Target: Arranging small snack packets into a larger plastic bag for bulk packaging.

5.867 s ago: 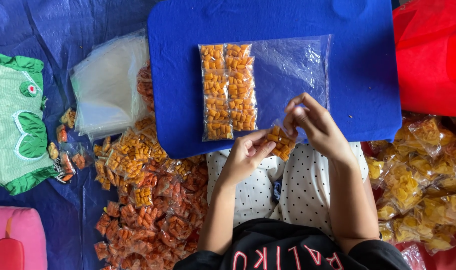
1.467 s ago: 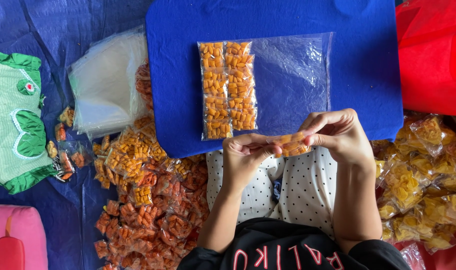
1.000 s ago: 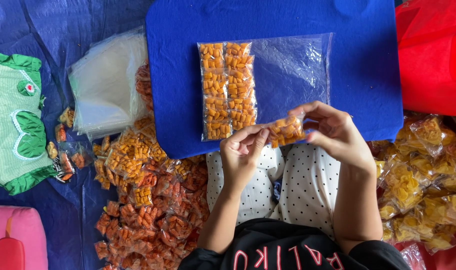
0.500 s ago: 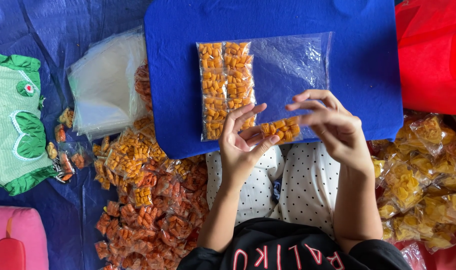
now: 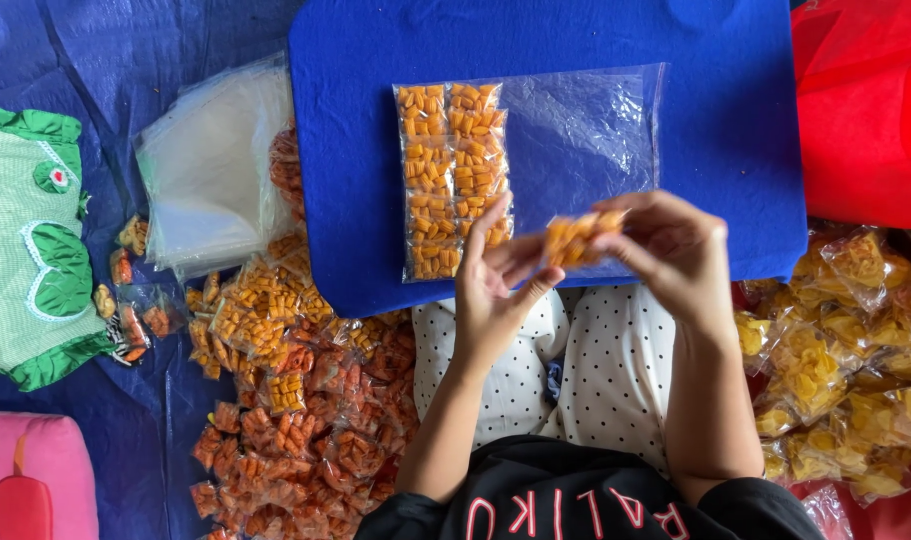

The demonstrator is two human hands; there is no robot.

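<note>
Snack packet (image 5: 579, 237) pinched in right hand (image 5: 676, 255) fingers; left hand (image 5: 494, 285) fingers spread, released, just beside.

Snack packets (image 5: 454, 175) lie in a bag (image 5: 576, 150) on the board (image 5: 726, 130).

Your right hand (image 5: 676, 245) pinched a small clear packet of orange snacks (image 5: 576, 236) above a large clear plastic bag (image 5: 576, 150) holding two packet columns (image 5: 454, 175); loose orange packets (image 5: 296, 400) lay left.

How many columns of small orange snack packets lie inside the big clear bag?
2: the left column and the right column, side by side at the left end of the big clear bag on the blue board.
</note>
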